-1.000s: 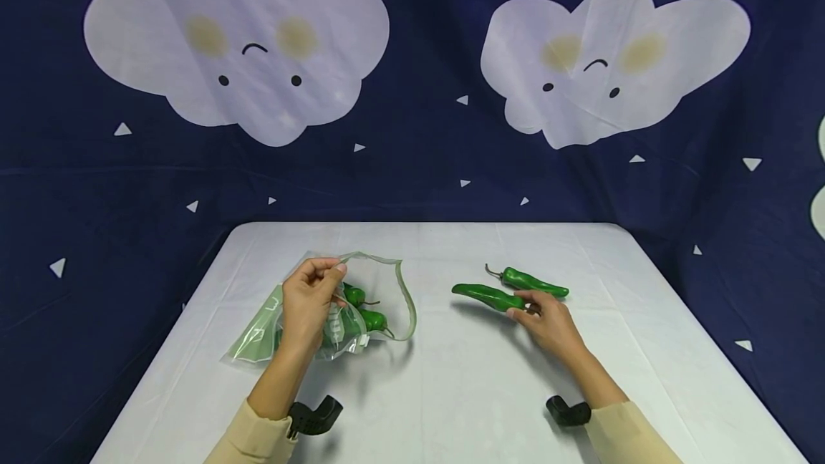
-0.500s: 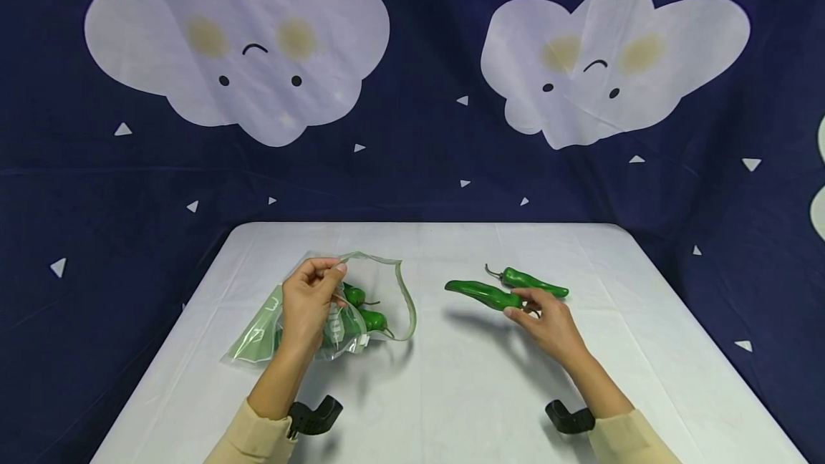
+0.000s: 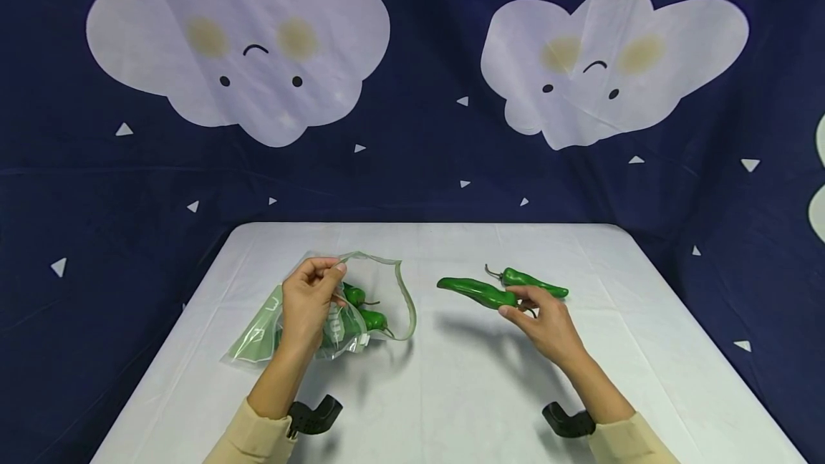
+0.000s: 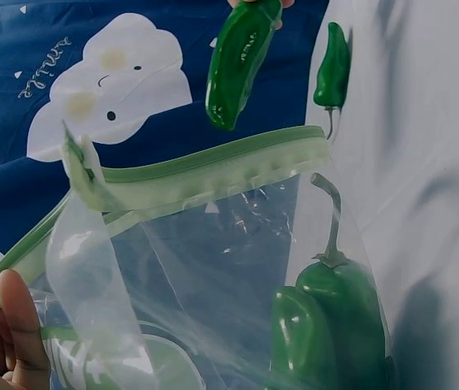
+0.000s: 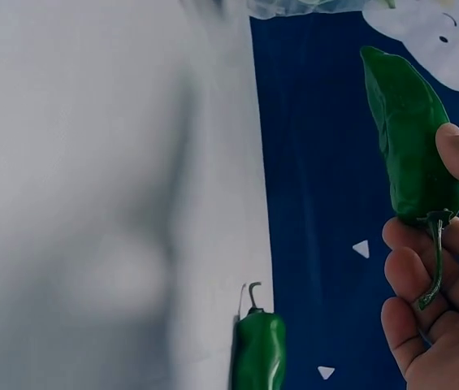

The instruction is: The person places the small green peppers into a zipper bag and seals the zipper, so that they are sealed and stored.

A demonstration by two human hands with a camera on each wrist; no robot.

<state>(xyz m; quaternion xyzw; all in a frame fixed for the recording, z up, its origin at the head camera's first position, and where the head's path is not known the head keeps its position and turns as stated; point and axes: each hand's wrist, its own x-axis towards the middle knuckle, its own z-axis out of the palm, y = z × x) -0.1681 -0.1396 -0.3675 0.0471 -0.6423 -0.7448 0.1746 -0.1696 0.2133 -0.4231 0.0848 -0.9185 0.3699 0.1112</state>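
Observation:
My left hand (image 3: 311, 299) pinches the rim of a clear zip bag (image 3: 402, 285) with a green edge, its mouth standing open toward the right. Inside the bag lie green peppers (image 4: 347, 309), their stems pointing to the mouth. My right hand (image 3: 544, 321) grips a long green pepper (image 3: 477, 291) by its stem end, thumb on one side and fingers on the other. Its tip points left toward the bag, and its shadow falls apart from it on the table. Another green pepper (image 3: 531, 282) lies on the table just behind my right hand.
A white cloth covers the table (image 3: 425, 392). Behind it hangs a dark blue curtain (image 3: 412, 163) with white clouds and small triangles. Black camera mounts (image 3: 316, 415) sit on both wrists, near the cream sleeves.
My right hand has lifted the pepper a little and moved it left, nearer the bag's mouth. The left hand and the bag have stayed in place.

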